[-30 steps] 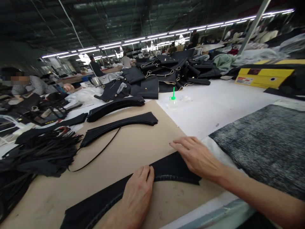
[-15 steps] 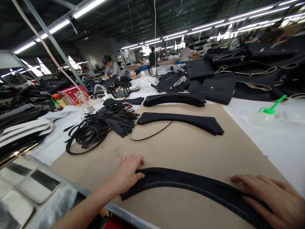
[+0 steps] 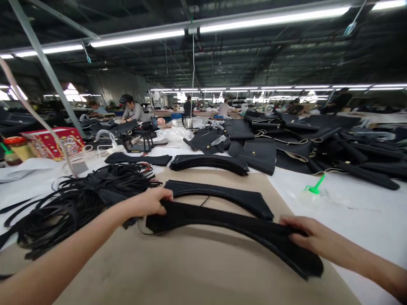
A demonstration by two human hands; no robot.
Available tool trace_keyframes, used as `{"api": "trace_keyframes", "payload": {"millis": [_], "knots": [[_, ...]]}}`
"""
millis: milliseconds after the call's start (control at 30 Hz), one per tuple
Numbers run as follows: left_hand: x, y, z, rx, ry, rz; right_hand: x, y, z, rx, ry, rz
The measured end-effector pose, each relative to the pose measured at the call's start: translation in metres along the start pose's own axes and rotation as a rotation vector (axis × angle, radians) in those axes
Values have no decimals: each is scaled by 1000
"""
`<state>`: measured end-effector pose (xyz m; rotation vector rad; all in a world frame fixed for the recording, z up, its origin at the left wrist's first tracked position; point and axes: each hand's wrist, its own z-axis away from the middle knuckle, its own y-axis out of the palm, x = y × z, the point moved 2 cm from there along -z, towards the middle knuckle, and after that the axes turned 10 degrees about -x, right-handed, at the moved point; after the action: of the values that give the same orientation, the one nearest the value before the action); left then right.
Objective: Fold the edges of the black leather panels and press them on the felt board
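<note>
A curved black strip of fabric or leather [image 3: 229, 222] is stretched between my two hands, its inner edge raised in a seam. My left hand [image 3: 152, 201] pinches its left end from above, fingers over the far edge. Toward the other end, my right hand [image 3: 305, 233] grips it with the thumb on the near side. Just beyond lies a stack of similar curved black pieces [image 3: 219, 192], partly covered by the held strip. Another such stack [image 3: 210, 163] rests farther back. To the left, a tangle of thin black straps [image 3: 82, 199] spreads beside my left forearm.
Brown board [image 3: 190, 262] covers the white table [image 3: 359, 237]. A clear bottle with a green spout [image 3: 314, 186] stands at right. Black bag pieces [image 3: 305, 144] are heaped at the back right. A red box [image 3: 54, 142] stands far left. People work in the background.
Both hands have closed on the curved strip and carried it forward off the board, close to the nearer stack. My view has tilted up and turned.
</note>
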<state>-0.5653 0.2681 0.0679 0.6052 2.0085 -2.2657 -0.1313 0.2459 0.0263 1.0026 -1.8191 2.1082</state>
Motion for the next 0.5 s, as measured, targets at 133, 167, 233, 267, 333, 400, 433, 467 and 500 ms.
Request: {"api": "trace_keyframes", "payload": {"millis": [133, 167, 233, 267, 333, 400, 433, 467, 500], "knots": [[20, -21, -83, -34, -21, -99, 8, -23, -79, -152, -138, 231], [26, -21, -100, -20, -40, -122, 5, -23, -97, -164, -153, 272], [36, -15, -126, 23, -79, -167, -3, -16, -130, -175, -154, 318], [41, -11, -136, 43, -97, -190, -8, -11, -144, -177, -144, 329], [47, 0, -149, 55, -124, -241, -17, 0, -163, -185, -120, 357], [48, 12, -155, 19, -129, -284, -23, 12, -172, -204, -101, 376], [47, 18, -156, -11, -114, -297, -25, 17, -173, -225, -96, 382], [45, 25, -156, -42, -84, -302, -25, 20, -172, -251, -96, 387], [41, 33, -156, -73, -41, -298, -25, 22, -168, -283, -100, 389]]}}
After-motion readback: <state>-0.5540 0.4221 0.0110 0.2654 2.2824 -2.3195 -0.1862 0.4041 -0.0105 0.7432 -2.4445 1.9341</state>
